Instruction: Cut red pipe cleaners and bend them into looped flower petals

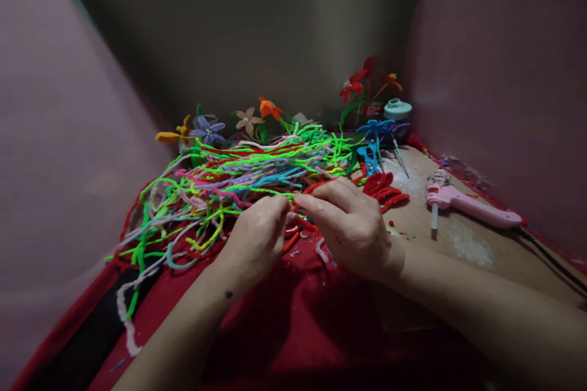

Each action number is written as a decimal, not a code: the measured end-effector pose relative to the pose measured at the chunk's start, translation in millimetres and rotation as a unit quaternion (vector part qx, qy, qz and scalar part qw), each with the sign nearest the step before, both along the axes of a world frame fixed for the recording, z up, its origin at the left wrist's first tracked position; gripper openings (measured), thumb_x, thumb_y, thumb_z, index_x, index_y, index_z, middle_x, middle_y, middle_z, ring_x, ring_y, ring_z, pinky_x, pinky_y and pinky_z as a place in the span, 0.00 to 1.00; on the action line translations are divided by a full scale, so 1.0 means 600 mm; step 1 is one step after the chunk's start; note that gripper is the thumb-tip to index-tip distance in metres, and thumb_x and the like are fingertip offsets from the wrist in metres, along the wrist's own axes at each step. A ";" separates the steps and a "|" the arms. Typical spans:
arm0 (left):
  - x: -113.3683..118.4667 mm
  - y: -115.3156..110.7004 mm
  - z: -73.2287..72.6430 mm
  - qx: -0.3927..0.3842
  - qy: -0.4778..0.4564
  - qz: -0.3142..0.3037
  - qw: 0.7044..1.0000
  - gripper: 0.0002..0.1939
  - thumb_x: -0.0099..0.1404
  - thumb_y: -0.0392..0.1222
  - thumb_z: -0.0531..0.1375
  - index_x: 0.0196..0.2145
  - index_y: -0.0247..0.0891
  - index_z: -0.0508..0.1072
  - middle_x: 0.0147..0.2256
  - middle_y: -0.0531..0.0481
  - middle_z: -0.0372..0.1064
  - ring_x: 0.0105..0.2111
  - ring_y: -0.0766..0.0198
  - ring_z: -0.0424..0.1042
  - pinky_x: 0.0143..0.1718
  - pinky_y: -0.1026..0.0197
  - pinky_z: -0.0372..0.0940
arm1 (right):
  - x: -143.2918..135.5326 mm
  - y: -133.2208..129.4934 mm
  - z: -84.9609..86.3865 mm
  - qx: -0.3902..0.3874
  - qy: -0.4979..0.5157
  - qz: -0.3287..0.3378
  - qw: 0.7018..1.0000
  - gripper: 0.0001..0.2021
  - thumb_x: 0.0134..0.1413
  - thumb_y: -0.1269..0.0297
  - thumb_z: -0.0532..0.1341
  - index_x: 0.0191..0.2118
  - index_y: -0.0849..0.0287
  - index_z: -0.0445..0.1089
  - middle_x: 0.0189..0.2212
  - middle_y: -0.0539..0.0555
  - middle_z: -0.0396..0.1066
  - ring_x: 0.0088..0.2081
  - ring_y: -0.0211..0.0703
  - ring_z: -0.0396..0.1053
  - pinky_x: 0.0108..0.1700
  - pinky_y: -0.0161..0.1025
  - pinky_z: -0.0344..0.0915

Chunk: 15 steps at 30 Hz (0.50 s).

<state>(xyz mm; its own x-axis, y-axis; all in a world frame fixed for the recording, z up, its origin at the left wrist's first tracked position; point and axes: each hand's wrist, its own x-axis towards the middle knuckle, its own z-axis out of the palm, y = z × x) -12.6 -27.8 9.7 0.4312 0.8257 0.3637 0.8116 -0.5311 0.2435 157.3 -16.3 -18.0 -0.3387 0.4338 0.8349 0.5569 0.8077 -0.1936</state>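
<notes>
In the middle of the head view, my left hand [259, 233] is closed with its fingertips pinched together. Close beside it on the right, my right hand [352, 227] is bent into a pinch, fingertips nearly touching the left ones. A red pipe cleaner [305, 224] shows between and below the fingers, and both hands appear to grip it. The exact hold is partly hidden by the fingers. Just behind them lies a large heap of pipe cleaners [257, 165] in green, red, pink, lilac and blue. Looped red pipe-cleaner petals [380, 188] rest beyond my right hand.
On a brown board [424, 165] at right lies a pink glue gun [468, 203] with a dark cord. Pipe-cleaner flowers, including an orange flower [269, 109], a lilac flower [208, 129] and a blue flower [376, 129], stand behind the heap. Red cloth [284, 324] covers the front.
</notes>
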 end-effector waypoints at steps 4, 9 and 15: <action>0.006 -0.001 -0.001 0.008 0.002 -0.025 1.000 0.09 0.64 0.36 0.49 0.26 0.37 0.62 0.25 0.51 0.63 0.25 0.66 0.61 0.26 0.64 0.56 | 0.003 0.007 0.006 0.013 -0.072 -0.018 0.997 0.10 0.58 0.66 0.55 0.33 0.60 0.74 0.29 0.56 0.72 0.36 0.45 0.63 0.40 0.45 0.58; 0.001 -0.002 0.008 -0.065 -0.085 0.011 0.994 0.10 0.64 0.40 0.50 0.26 0.37 0.63 0.22 0.55 0.60 0.22 0.68 0.59 0.24 0.65 0.54 | 0.002 0.011 0.011 -0.293 0.023 0.094 0.951 0.07 0.53 0.71 0.59 0.27 0.62 0.73 0.25 0.53 0.71 0.30 0.38 0.65 0.35 0.38 0.60; -0.013 0.001 0.011 -0.107 -0.141 0.032 0.984 0.10 0.63 0.43 0.52 0.26 0.37 0.65 0.22 0.55 0.61 0.23 0.68 0.59 0.25 0.65 0.54 | 0.001 0.013 0.018 -0.577 0.170 0.236 0.763 0.05 0.46 0.70 0.61 0.30 0.64 0.74 0.25 0.51 0.73 0.26 0.35 0.67 0.32 0.34 0.63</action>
